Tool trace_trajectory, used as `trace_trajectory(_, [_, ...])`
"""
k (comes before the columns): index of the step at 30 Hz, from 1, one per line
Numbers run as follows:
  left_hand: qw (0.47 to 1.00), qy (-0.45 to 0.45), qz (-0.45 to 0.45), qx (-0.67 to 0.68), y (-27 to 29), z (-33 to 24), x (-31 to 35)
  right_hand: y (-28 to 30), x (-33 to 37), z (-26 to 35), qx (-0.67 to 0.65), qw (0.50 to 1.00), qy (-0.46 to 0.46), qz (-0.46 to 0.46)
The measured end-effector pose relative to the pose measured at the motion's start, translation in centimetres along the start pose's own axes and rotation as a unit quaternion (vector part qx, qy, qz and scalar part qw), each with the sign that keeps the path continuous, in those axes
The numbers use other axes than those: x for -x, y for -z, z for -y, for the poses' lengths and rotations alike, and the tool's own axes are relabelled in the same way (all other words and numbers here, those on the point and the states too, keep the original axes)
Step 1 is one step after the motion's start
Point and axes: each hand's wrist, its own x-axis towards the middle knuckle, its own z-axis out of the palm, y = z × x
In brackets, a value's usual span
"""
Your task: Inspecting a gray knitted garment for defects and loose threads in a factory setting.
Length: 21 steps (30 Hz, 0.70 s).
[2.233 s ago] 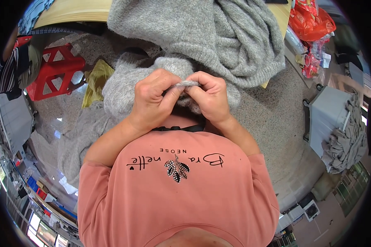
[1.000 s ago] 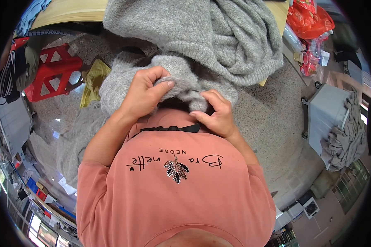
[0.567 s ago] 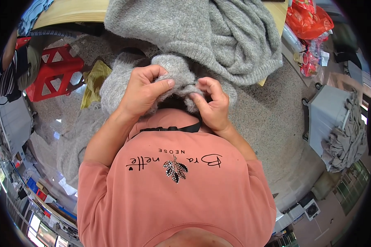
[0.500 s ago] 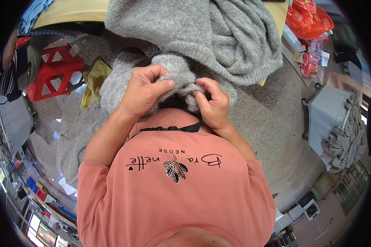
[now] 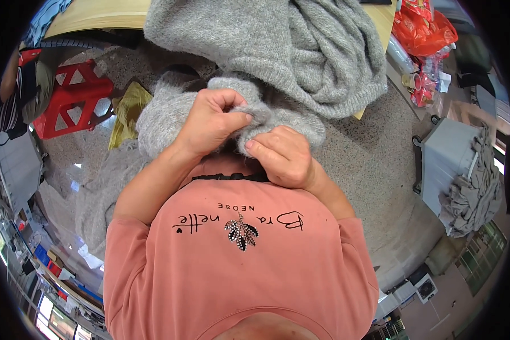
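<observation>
Fuzzy grey knitwear (image 5: pixel 173 122) is bunched in front of my body, over my lap. My left hand (image 5: pixel 212 122) pinches a fold of it between thumb and bent fingers. Close by on the right, my right hand (image 5: pixel 283 154) is closed on the same knit, its thumb pressed against the fingers near the fold. Any small item between the right fingertips is too hidden to make out. Beyond both hands, a larger heap of grey knitwear (image 5: pixel 232 34) hangs over the near edge of the table (image 5: pixel 105 16).
A red plastic stool (image 5: pixel 76 99) and a yellow bag (image 5: pixel 131 113) stand to the left, near another person (image 5: pixel 11 96). More grey knit (image 5: pixel 110 187) lies low at left. On the right are red plastic bags (image 5: pixel 425 31) and a wheeled grey cart (image 5: pixel 447 158) holding grey fabric.
My right hand has turned over and moved down and left, its back now upward. My left hand has shifted slightly right, still pinching the knit.
</observation>
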Motion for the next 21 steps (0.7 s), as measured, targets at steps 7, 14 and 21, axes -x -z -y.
trace_trajectory(7, [0.990,0.098,0.054,0.086,0.5,-0.1,0.1,-0.9,-0.7,-0.3,0.078,0.996,0.013,-0.029])
trace_trajectory(14, [0.988,0.072,0.067,0.117,1.2,1.2,0.4,-1.2,0.5,-1.0,0.126,0.991,-0.017,-0.039])
trace_trajectory(21, [0.997,0.050,0.055,0.005,1.5,1.1,-0.2,-1.3,0.0,-1.7,0.137,0.990,-0.025,-0.032])
